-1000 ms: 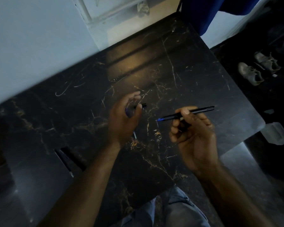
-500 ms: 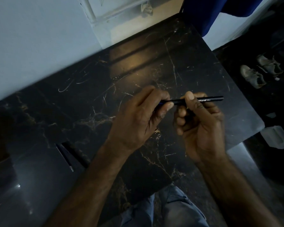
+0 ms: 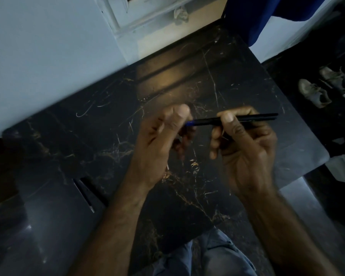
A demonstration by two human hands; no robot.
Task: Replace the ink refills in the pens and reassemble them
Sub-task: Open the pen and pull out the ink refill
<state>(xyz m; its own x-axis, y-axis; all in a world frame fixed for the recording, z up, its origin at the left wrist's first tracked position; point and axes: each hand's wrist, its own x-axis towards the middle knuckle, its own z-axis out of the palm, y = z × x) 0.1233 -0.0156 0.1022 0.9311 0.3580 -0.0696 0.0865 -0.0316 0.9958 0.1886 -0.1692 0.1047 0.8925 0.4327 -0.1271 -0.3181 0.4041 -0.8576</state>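
the dark marble table [image 3: 237, 66] sits below both hands. i have the right hand [image 3: 247, 148] clamped on the pen [image 3: 253, 117], thumb on top, holding it level and clear of the table so the other hand can reach its blue end [image 3: 191, 122]. the left hand [image 3: 157, 140] curls there, probably to fit a part; blur hides whether it grips. a second pen [image 3: 84, 193] lies at near left.

Dim, motion-blurred view; warm glare on the dark marble table [image 3: 167, 80].
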